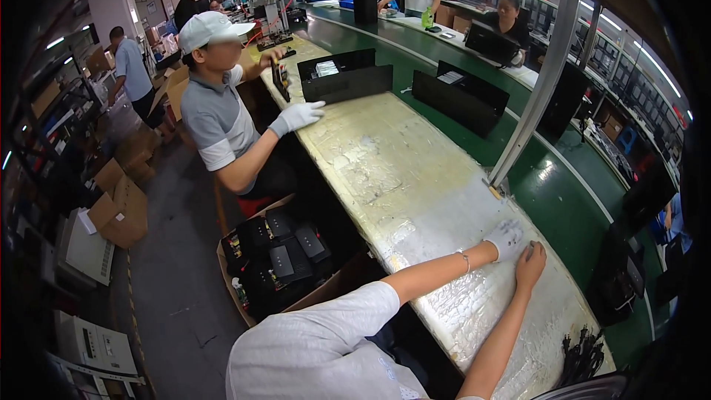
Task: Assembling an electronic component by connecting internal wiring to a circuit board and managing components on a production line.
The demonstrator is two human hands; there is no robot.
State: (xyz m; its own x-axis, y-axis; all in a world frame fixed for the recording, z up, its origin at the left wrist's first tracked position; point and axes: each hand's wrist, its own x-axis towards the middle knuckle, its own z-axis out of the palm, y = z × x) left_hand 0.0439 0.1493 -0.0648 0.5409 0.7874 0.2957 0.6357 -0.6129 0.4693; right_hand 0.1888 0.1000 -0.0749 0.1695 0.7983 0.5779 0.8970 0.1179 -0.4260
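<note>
My left hand (506, 241), in a white glove smudged grey, lies back-up on the worn, film-covered workbench (370, 178). Its fingers appear stretched out and nothing shows in them. A thin bracelet circles that wrist. Just right of it is my bare right hand (529, 265), fingers curled together near the bench's far edge. Something small and greyish shows at those fingertips, too small to name. The two hands are close together. A bundle of black cables (581, 355) lies on the bench nearer to me, right of my right forearm.
A green conveyor (544, 181) runs beyond the bench, carrying black metal casings (461, 96). Another black casing (348, 78) stands at the bench's far end, beside a seated co-worker (222, 96) with a gloved hand. A metal post (544, 74) rises near my hands. A carton (248, 307) holds black boxes with wires.
</note>
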